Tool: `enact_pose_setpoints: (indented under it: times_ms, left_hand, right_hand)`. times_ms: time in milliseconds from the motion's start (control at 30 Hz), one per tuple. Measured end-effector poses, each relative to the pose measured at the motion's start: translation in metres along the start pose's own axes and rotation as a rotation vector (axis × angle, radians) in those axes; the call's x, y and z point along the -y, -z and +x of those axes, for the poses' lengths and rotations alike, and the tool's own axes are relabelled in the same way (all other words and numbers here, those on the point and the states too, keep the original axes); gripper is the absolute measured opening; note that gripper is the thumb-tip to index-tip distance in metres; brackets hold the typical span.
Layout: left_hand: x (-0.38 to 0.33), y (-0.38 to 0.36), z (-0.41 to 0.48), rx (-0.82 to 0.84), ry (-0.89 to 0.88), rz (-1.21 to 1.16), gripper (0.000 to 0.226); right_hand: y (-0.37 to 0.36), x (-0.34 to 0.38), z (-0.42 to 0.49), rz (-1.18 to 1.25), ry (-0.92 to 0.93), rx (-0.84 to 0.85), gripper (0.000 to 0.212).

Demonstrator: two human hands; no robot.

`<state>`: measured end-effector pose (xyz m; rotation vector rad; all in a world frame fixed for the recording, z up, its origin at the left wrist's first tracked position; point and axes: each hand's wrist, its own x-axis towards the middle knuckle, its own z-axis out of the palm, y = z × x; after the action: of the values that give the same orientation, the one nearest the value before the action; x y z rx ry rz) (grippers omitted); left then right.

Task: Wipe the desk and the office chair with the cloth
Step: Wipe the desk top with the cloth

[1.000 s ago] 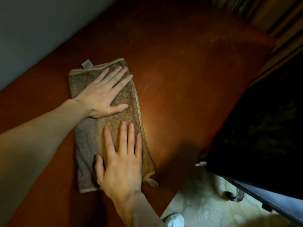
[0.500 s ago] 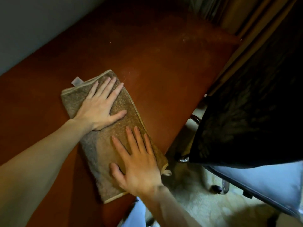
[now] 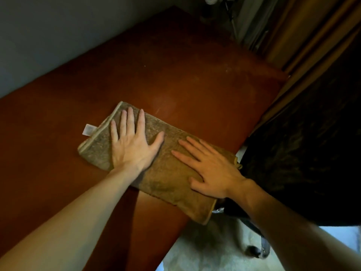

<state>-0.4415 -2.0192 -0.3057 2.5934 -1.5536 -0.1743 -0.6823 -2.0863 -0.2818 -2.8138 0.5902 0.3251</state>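
1. Desk [image 3: 195,85]: red-brown top, and wiping it is the step in hand. The far end by the curtain [image 3: 312,45] looks dusty, so I judge it not yet covered. Work in long overlapping passes toward it with even pressure.
2. Office chair [image 3: 312,143]: dark, just beside the desk's front edge, right of the cloth. The cloth isn't on it, so it's likely next.
3. Cloth [image 3: 166,173]: brown and folded, flat on the desk's near-right part, with 1 corner overhanging the front edge. Best to slide that corner back onto the top so the cloth doesn't slip off.
4. Left hand [image 3: 132,147]: palm down on the cloth's far end, fingers straight, thumb wide.
5. Right hand [image 3: 211,173]: palm down on the near end, fingers straight and splayed. Both hands press; neither grips.
6. Label [image 3: 88,130]: white, sticks out at the cloth's far-left edge.
7. Versus 0.5 s ago: the cloth lies more crosswise, the right hand's fingers now point toward the left hand, and more of the far desk shows.
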Motion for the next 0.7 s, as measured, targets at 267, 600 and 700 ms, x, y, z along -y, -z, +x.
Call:
enact_pose_setpoints:
  times_ms: [267,600,700]
  left_hand:
    - [0.07,0.029,0.04,0.005,-0.813,0.265,0.086]
    - [0.09,0.021,0.056,0.087,-0.729,0.123,0.081]
    - [0.084,0.019,0.051,0.074,-0.656,0.087,0.08]
  right_hand:
    - [-0.015,0.119,0.001,0.467,-0.916,-0.146,0.09]
    - [-0.011,0.08,0.079,0.092,-1.043,-0.399,0.081]
    - [-0.008,0.06,0.084,0.077,-0.975,-0.409,0.083]
